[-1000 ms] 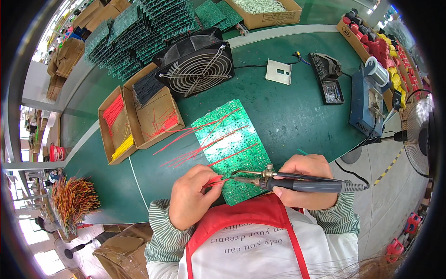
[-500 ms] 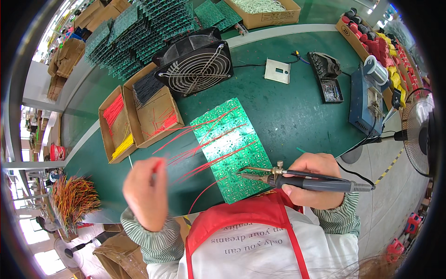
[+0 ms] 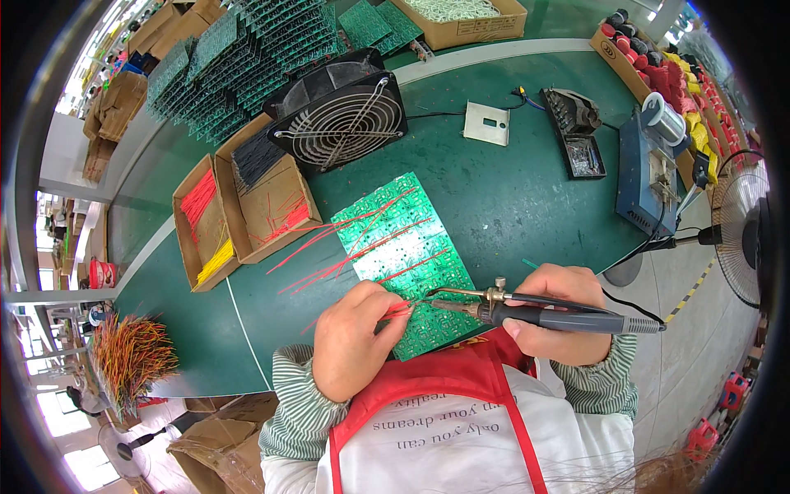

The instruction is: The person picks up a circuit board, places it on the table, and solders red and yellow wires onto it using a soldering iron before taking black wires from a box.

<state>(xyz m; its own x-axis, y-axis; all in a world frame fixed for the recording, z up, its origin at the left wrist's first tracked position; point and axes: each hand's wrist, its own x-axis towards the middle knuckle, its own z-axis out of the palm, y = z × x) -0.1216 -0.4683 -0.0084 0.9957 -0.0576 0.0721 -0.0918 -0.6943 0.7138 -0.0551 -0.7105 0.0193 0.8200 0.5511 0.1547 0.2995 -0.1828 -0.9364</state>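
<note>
A green circuit board panel (image 3: 395,222) lies on the green table in front of me, slanting toward my body. Several red wires (image 3: 317,245) stretch over it and off its left side. My left hand (image 3: 355,333) rests by the panel's left edge, thumb and fingers pinched on a red wire. A grey soldering iron (image 3: 559,319) with a thin metal feed tube beside its tip is gripped in my right hand (image 3: 564,313). Its tip points left, over the board close to my left fingertips. Whether tip and wire touch is too small to tell.
Cardboard trays (image 3: 274,185) of red, yellow and black wires stand at the left, behind them a black fan (image 3: 341,123). Stacked boards (image 3: 247,62) fill the back. A blue solder feeder (image 3: 646,177) is at the right. A mixed wire bundle (image 3: 136,354) hangs at the left edge.
My left hand has moved right, from beside the board to its edge, bringing a red wire toward the iron's tip. My right hand has hardly shifted.
</note>
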